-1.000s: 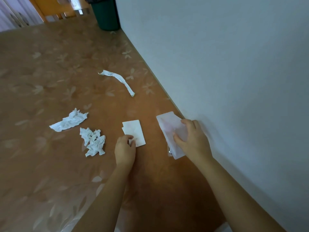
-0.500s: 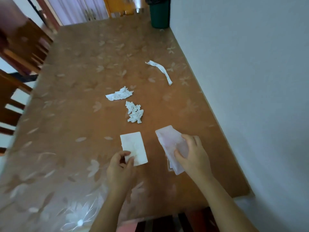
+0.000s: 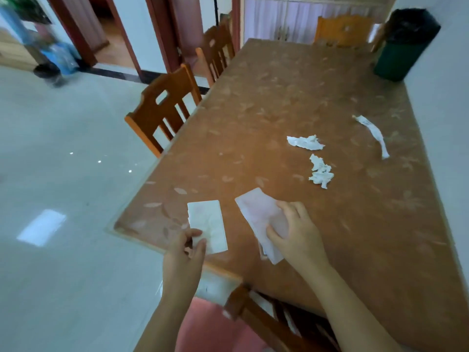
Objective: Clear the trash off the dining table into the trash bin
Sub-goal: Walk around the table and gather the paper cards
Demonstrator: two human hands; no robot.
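**Patterned brown tabletop with paper scraps, both hands on the nearest two**

Brown and leaf-patterned, the dining table [image 3: 291,110] runs away from the viewer with its right long side against a pale wall [image 3: 446,123]. At the far right corner, on the tabletop and against that wall, stands the trash bin [image 3: 403,47], dark green with a black liner. It is well apart from both hands.

Three scraps lie loose on the table between the hands and the bin. A crumpled tissue [image 3: 320,172] is nearest. A flatter crumpled tissue [image 3: 305,142] sits just beyond it. A twisted strip [image 3: 373,130] lies further right, near the wall side.

Wooden chairs ring the table: a side chair [image 3: 162,107] at the left edge, a second chair [image 3: 215,47] behind it, an end chair [image 3: 342,29] at the far end beside the bin, and a near chair [image 3: 266,323] pushed under the close edge between the forearms. Pale floor [image 3: 63,174] fills the left, with doorways beyond.

The left hand [image 3: 184,257] reaches in at the near left corner. Its thumb and curled fingers pinch the near end of a folded napkin [image 3: 206,219]. I cannot tell whether the napkin rests on the table or is raised off it.

The right hand [image 3: 297,237] reaches in palm down. Its fingers are bent over a pale sheet [image 3: 258,212] and its thumb presses on the sheet's near part, gripping it. The sheet's far corner sticks out past the fingers.
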